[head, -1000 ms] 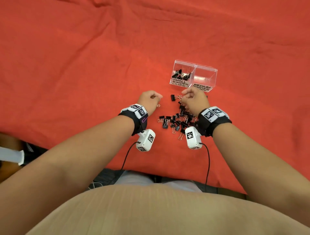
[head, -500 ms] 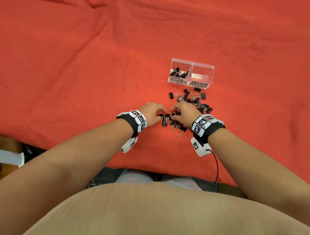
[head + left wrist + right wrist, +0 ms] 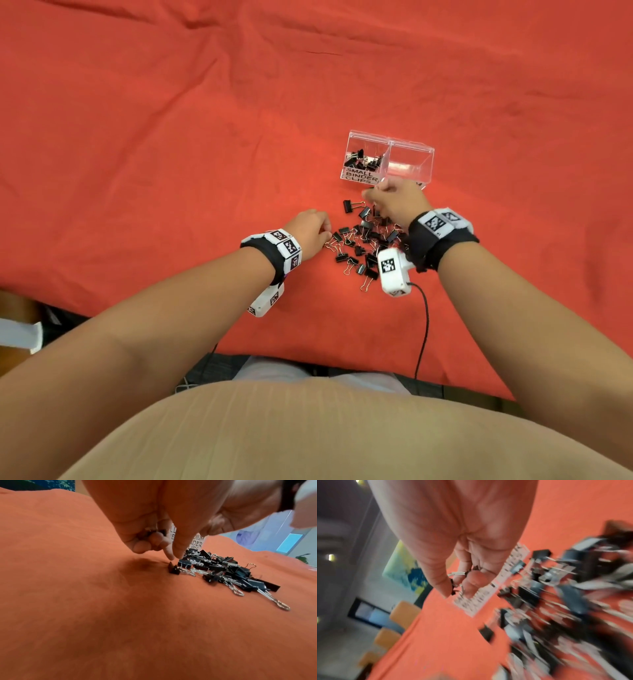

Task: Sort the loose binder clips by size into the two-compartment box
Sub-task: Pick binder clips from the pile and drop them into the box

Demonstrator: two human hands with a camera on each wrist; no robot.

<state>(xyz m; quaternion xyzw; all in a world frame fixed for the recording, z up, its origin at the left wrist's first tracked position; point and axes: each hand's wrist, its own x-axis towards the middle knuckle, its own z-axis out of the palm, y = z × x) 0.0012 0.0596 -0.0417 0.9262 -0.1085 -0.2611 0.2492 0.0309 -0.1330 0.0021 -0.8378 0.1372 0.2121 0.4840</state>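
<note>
A clear two-compartment box (image 3: 409,152) stands on the red cloth; several small black clips (image 3: 363,159) lie in its left cell, labelled SMALL BINDER CLIPS. The right cell looks empty. A pile of loose black binder clips (image 3: 368,241) lies in front of it. My left hand (image 3: 327,233) is at the pile's left edge. In the left wrist view its curled fingers hold a clip (image 3: 155,531) while thumb and forefinger (image 3: 174,557) point down at a small clip (image 3: 173,569). My right hand (image 3: 371,195) is raised just before the box, pinching small clips (image 3: 454,586).
The red cloth (image 3: 171,154) covers the whole table, with wide free room left and behind the box. Its near edge runs by my body. A cable (image 3: 424,329) trails from the right wrist camera. Orange chairs (image 3: 406,609) stand beyond the table.
My right hand has lifted off the pile and moved forward to the box front with clips in its fingers. My left hand has stayed at the pile's left edge.
</note>
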